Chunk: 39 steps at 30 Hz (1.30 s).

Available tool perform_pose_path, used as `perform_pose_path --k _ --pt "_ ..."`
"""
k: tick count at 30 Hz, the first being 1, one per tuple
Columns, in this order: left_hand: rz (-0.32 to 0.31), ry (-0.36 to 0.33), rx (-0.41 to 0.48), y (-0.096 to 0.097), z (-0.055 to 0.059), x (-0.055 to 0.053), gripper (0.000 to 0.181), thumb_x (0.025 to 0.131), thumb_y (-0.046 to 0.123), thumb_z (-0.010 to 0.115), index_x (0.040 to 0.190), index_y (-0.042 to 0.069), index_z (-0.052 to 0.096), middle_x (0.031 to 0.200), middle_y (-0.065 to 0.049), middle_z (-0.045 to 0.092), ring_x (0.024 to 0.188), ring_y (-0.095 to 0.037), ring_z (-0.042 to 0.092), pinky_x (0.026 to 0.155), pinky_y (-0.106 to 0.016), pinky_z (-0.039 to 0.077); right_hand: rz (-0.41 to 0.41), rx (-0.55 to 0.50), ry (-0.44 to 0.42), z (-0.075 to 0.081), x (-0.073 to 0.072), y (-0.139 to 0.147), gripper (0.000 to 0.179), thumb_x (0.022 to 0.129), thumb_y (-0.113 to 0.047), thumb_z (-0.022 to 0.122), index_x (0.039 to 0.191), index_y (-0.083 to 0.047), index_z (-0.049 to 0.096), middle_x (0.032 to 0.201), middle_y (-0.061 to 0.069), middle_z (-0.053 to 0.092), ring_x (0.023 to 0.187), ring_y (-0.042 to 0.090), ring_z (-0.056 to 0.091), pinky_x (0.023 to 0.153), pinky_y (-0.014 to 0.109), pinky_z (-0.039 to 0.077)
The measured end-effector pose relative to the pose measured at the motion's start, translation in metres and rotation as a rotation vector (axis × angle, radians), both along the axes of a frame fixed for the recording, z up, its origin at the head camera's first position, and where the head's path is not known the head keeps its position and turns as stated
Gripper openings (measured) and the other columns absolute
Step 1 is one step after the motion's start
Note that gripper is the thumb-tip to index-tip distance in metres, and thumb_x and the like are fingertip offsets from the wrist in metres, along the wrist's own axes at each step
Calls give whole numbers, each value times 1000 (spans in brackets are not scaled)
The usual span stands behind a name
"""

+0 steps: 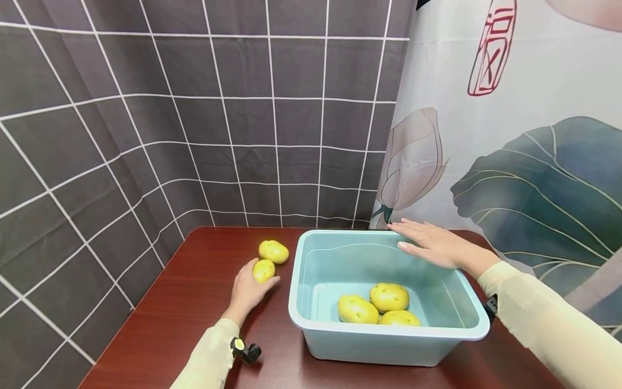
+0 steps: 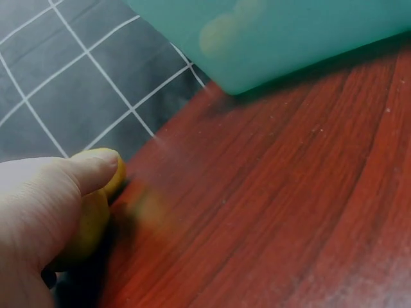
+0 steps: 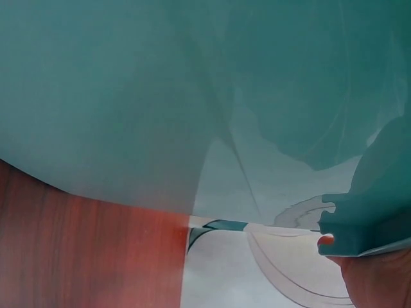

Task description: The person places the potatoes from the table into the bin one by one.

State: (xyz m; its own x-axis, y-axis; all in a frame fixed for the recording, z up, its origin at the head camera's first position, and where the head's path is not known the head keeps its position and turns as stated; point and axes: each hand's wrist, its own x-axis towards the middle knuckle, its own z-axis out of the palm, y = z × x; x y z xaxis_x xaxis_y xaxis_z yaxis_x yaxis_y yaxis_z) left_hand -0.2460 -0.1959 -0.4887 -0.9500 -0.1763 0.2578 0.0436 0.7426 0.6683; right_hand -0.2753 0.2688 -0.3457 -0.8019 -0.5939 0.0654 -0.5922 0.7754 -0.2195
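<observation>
My left hand curls round a yellow potato on the table, left of the tub. Its thumb shows along the near side of that potato in the left wrist view. Just behind lies a second potato, close against the first. My right hand is over the back right corner of a light blue plastic tub, fingers extended and holding nothing. Three potatoes lie together inside the tub, toward its front wall. The right wrist view is mostly filled by the tub's side, with part of the hand at lower right.
The dark red wooden table carries the tub and the loose potatoes. A dark grey curtain with white grid lines hangs behind and to the left. At the right, a white curtain with a lotus print hangs near the table's edge.
</observation>
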Motion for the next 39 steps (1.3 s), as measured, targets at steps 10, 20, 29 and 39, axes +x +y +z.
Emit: perform_pose_path --k 10,20,29,39 --pt "-37 18 -41 -8 -6 5 81 74 44 80 138 5 50 132 -18 55 118 -35 51 96 -51 41 0 3 -5 2 1 -1 61 99 -53 40 152 -25 31 154 3 33 144 30 21 110 61 15" --pt "-51 -4 -23 -12 -7 12 79 75 42 80 139 5 49 133 -17 54 117 -34 51 95 -51 42 8 11 -4 -1 -1 -2 61 98 -54 39 152 -27 29 154 2 33 144 29 22 111 61 15" --pt "-60 33 -29 -11 -5 10 80 72 43 82 136 5 52 129 -17 56 112 -32 54 90 -49 46 7 17 10 3 -1 0 61 98 -54 41 152 -28 30 153 2 34 143 29 22 110 60 17" --pt "-19 66 -23 -12 -5 10 80 67 45 85 129 4 56 117 -15 64 95 -29 60 79 -45 50 2 20 -4 2 0 -1 62 98 -54 42 152 -27 30 154 2 33 144 29 21 111 60 15"
